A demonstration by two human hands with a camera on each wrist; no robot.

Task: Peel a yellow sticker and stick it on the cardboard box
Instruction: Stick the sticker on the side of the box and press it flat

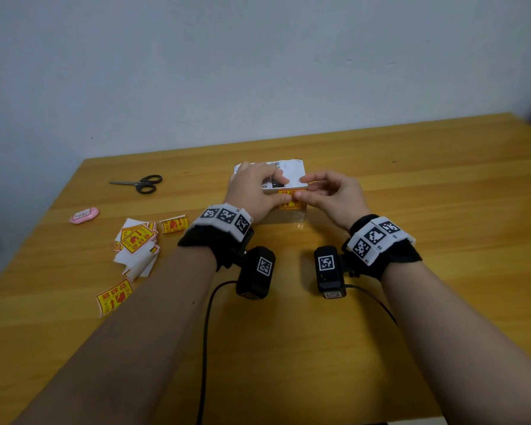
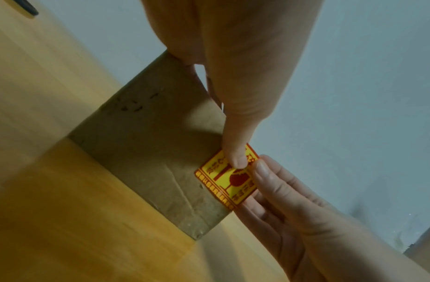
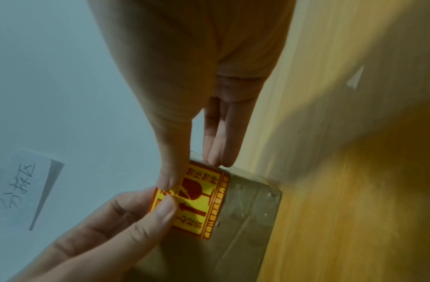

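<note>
Your head camera looks down over the table (image 1: 288, 363); both wrist cameras sit low and close, facing the same cardboard box (image 2: 141, 152) side from opposite flanks

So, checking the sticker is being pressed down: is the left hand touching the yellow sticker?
Touching. The left wrist view shows the left hand with its thumb tip pressed on the yellow sticker against the cardboard box.
</note>
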